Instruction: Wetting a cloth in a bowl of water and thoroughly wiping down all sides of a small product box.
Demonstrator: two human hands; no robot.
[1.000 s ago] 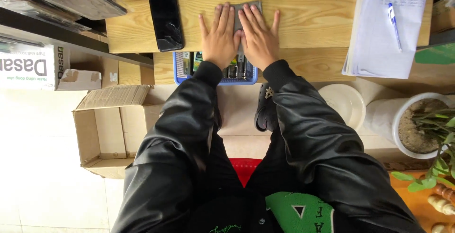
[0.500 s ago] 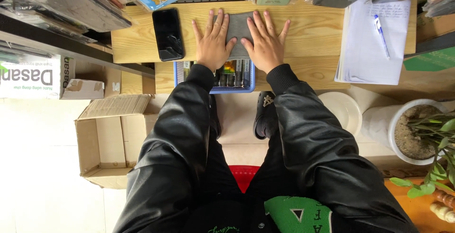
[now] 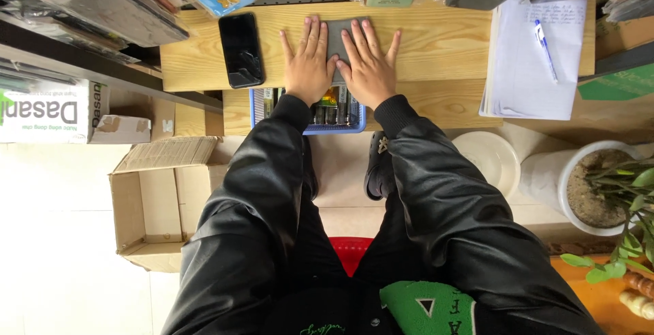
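Note:
My left hand [image 3: 308, 62] and my right hand [image 3: 368, 64] lie flat, palms down and fingers spread, side by side on a light wooden desk [image 3: 436, 42]. Both press on a small flat grey rectangular object [image 3: 336, 39], which shows only between the hands; the rest of it is hidden. A black phone [image 3: 240, 50] lies face up to the left of my left hand. Under my wrists a blue tray [image 3: 308, 114] with several small items sits on a lower shelf.
White paper sheets [image 3: 531, 62] with a blue pen [image 3: 545, 49] lie at the desk's right. Packaged items line the back edge. On the floor: an open cardboard box [image 3: 160, 199], a white potted plant [image 3: 593, 185], a white round lid [image 3: 485, 158], a red stool [image 3: 351, 253].
The view has shifted slightly; both hands stay flat on the grey object and have slid a little, with the object showing between them.

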